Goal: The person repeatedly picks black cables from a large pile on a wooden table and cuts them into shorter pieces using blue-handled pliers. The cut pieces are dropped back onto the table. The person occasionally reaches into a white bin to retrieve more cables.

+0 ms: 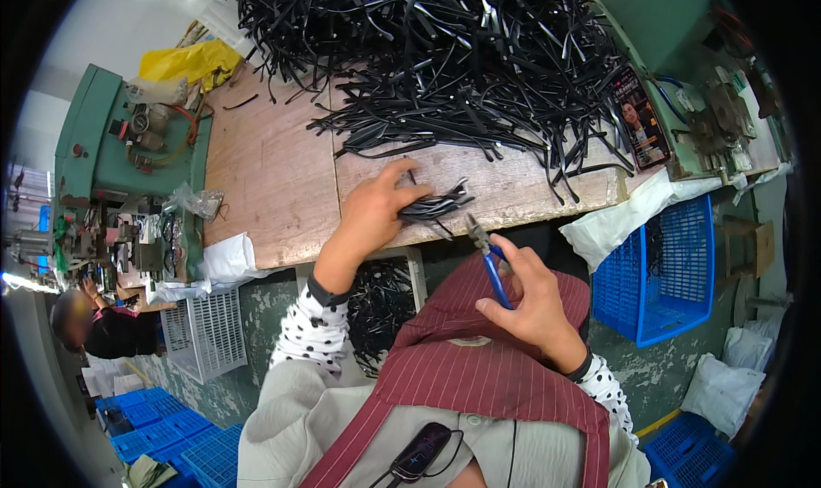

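My left hand [374, 209] is at the table's front edge, its fingers curled round a small bundle of black glasses arms [438, 206]. The bundle's loose ends stick out to the right. Blue-handled cutting pliers [493, 270] are in my right hand [537, 304], just in front of the edge. Their metal jaws point up toward the bundle and stay a little apart from it. A big heap of similar black glasses arms [445, 69] covers the back of the wooden table [274, 171].
Green machines stand left [141, 146] and right [663, 26]. A phone [641, 120] leans by the right one. Below are a container of black pieces [376, 308], a blue crate [633, 283] and a white basket [227, 334]. Another person [115, 330] is at far left.
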`<state>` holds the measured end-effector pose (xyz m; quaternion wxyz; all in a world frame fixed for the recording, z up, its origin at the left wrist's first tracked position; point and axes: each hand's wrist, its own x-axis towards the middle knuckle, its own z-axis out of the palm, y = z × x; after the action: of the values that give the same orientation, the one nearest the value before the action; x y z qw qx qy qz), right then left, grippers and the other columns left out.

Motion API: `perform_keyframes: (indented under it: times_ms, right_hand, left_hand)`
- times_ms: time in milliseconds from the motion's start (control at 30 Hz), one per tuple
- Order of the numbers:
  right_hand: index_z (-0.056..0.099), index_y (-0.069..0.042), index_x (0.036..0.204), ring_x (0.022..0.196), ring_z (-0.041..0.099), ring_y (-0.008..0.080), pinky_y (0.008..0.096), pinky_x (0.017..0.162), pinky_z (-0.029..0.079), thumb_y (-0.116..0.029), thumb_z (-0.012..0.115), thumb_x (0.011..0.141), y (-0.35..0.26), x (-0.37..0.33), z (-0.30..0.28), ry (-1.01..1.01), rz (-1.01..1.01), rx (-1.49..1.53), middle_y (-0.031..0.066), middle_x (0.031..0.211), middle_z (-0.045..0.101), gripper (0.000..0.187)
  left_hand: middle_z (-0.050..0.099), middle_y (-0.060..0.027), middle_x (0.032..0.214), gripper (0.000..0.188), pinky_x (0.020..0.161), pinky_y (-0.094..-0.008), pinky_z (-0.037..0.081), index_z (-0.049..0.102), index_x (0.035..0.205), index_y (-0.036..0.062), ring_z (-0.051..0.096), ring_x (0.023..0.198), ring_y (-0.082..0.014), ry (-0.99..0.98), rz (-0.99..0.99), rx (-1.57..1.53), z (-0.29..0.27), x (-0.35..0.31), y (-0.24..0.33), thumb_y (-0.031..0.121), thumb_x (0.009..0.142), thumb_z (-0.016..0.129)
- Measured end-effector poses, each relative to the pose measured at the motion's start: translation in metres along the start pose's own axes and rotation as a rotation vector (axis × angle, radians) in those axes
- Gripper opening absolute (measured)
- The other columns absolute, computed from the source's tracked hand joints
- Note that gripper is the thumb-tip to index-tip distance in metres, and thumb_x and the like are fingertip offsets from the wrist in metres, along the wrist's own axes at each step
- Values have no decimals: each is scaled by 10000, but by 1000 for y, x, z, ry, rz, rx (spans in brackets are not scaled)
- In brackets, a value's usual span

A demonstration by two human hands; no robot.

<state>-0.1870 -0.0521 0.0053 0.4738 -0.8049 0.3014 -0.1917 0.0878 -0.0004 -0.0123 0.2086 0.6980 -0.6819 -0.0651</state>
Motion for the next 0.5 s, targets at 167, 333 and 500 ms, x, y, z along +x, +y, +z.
perform_keyframes:
  times_ms: [167, 333, 500]
  right_hand:
    - [488, -48, 1372, 827, 609, 259, 356, 759, 508, -187, 827, 643, -3, 0, -4, 57, -20, 41, 126, 923, 577, 816]
    - [502, -54, 1369, 697, 519, 189, 309, 631, 438, -213, 826, 632, 4, 0, -2, 94, -48, 18, 78, 861, 518, 820]
    - [498, -62, 1370, 775, 580, 257, 356, 669, 476, -196, 819, 621, 8, 2, 8, 61, -117, -37, 107, 887, 541, 826]
  left_hand:
    - [648, -63, 1084, 326, 723, -407, 489, 664, 952, 106, 631, 849, -300, 42, 207, 100, -2, 22, -16, -24, 655, 634]
    - [701, -88, 928, 204, 762, -275, 503, 651, 1027, 44, 675, 852, -161, 448, -364, -619, 8, -3, -16, 16, 827, 676]
    - [642, -58, 811, 202, 618, -247, 480, 596, 1019, 14, 563, 638, -102, 443, -460, -1001, 27, -22, -19, 167, 915, 678]
